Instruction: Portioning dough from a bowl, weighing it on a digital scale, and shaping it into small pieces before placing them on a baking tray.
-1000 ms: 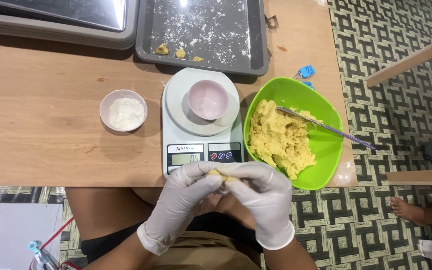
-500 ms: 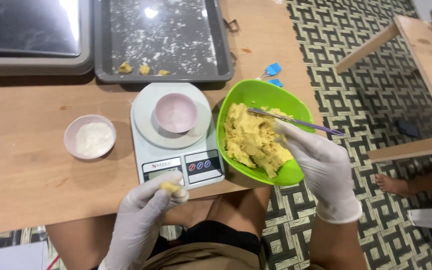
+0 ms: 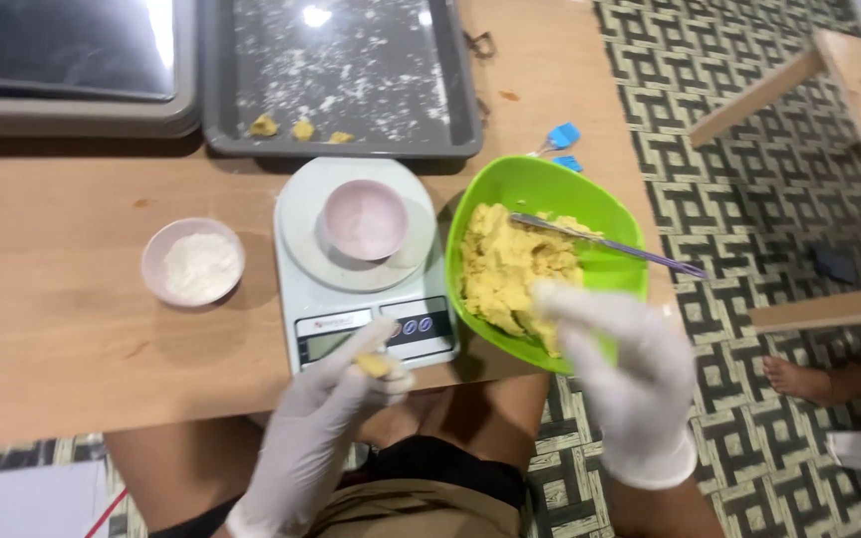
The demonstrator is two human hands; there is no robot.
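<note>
At the near edge of the worktop (image 3: 52, 339) I am holding a small lump of yellow dough (image 3: 375, 366) pinched between the fingertips of my gloved left hand (image 3: 336, 399), just in front of the white kitchen scale (image 3: 301, 289). My right hand (image 3: 620, 359), also gloved, is hovering with its fingers spread and loose over the near rim of the green bowl (image 3: 530, 189), gripping nothing; it is blurred, so I cannot tell whether it is touching the dough mass (image 3: 510, 269) inside. A metal utensil (image 3: 610, 246) is lying across the bowl, its handle sticking out past the right rim. A small pink bowl (image 3: 365, 219) is sitting on the scale's platform. Left of the scale, a little bowl of white flour (image 3: 193, 262) is standing. Behind them, a dark floured tray (image 3: 351, 90) is carrying three small dough pieces (image 3: 301, 130) along its near edge.
</note>
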